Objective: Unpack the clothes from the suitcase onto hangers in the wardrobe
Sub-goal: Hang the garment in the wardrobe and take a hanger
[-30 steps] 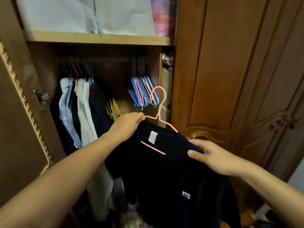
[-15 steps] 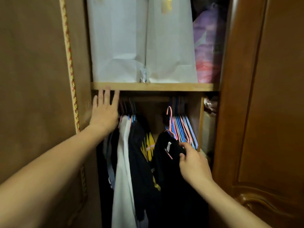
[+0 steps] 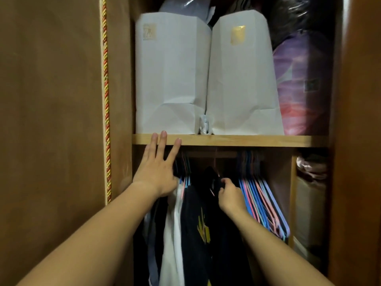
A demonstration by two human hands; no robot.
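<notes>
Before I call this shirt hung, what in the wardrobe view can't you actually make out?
- Hanger hook on the rail: head view, lost in shadow under the shelf.
- Right hand fingers: curled into the black shirt, their hold hidden.
- Suitcase: outside the frame.
- Clothes' lower ends: cut off by the bottom edge.

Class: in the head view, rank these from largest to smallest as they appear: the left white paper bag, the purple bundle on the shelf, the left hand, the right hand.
1. Left white paper bag
2. Purple bundle, partly hidden, so its rank against the bag is unsure
3. Left hand
4. Right hand, fingers curled and lying farther in, so it looks smaller
</notes>
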